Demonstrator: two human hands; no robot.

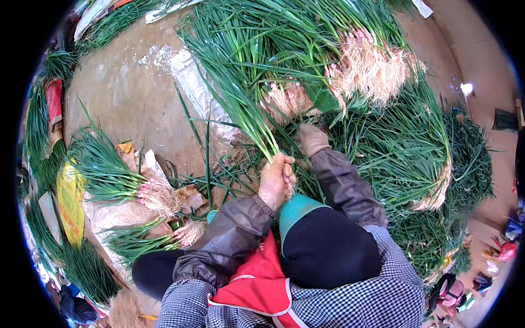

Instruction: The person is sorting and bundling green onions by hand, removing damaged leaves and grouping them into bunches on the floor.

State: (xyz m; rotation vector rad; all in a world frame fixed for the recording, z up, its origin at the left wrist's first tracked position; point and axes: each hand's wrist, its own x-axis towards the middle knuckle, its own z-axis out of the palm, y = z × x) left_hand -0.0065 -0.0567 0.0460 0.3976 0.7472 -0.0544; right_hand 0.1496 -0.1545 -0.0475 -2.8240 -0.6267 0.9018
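Observation:
My left hand is closed round the lower stems of a small bunch of spring onions, just above my knees. Their long green leaves point up and away, and pale roots show below my fingers. To its right, my right hand in a tan glove reaches over the greens near the roots of a spring onion pile. Its fingers are blurred and partly hidden, so I cannot tell whether they grip anything. Brown sleeve covers are on both forearms.
A larger rooted heap lies far right, with more spring onions nearer. Sorted bunches rest on sacking to the left, beside a yellow bag. Loose leaves litter the ground. Teal boot tops surround my legs.

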